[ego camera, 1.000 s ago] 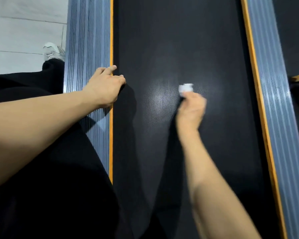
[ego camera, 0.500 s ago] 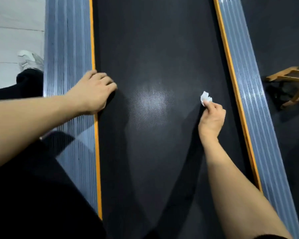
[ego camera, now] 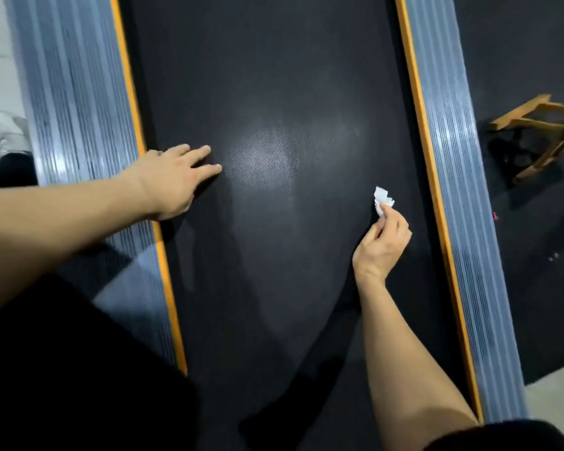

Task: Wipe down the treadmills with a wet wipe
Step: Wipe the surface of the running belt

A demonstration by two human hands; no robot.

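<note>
Right hand [ego camera: 383, 242] pinches a small crumpled wet wipe [ego camera: 383, 199] at the fingertips, low over the right part of the treadmill belt [ego camera: 274, 76]; contact with the belt uncertain. Left hand [ego camera: 173, 180] lies flat, fingers straight, on the belt's left edge. Wipe judged light, limp and easily torn; better bunched under several fingers than pinched by a corner.

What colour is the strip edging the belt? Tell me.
Orange strip, clearest in the head view.

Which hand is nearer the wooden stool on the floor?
Right. The right hand, pinching the wipe, is near the belt edge on the stool's side; the left hand rests across the belt.
</note>
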